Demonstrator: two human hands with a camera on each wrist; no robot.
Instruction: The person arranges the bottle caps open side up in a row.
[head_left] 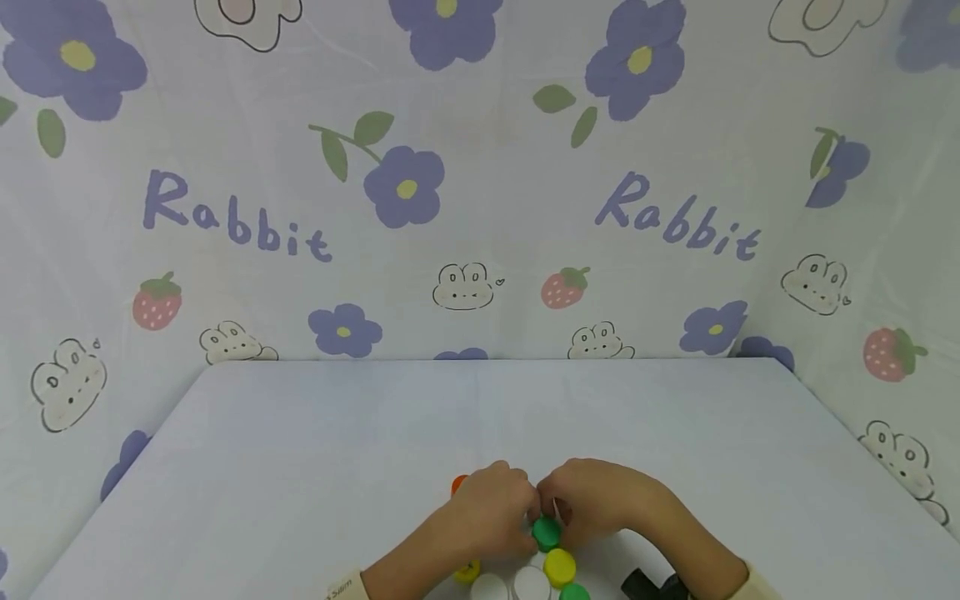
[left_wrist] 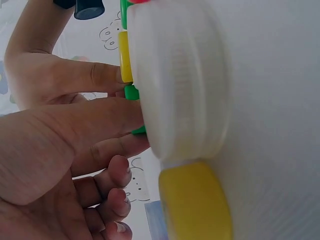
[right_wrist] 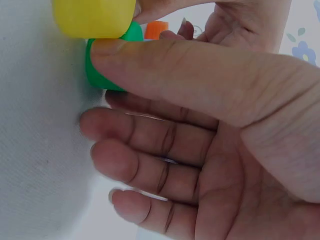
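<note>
Both hands meet around a green bottle cap [head_left: 547, 533] low in the head view. The left hand [head_left: 491, 510] has its thumb and index finger on the cap, pinching it from one side, while its other fingers curl loosely. From the opposite side, the right hand [head_left: 603, 496] pinches the same cap; its thumb [right_wrist: 145, 62] lies across the green side in the right wrist view. Fingers hide part of the cap. A yellow cap [head_left: 559, 568] sits right beside it, and a large white lid [left_wrist: 182, 80] stands close to the left thumb.
Nearer the person are two white lids [head_left: 532, 585], another green cap [head_left: 575, 592] and a second yellow cap [head_left: 468, 572]. An orange cap [head_left: 459, 483] shows behind the left hand. Black objects [head_left: 641, 583] lie by the right forearm. Patterned cloth [head_left: 480, 208] rises behind the white table [head_left: 375, 433].
</note>
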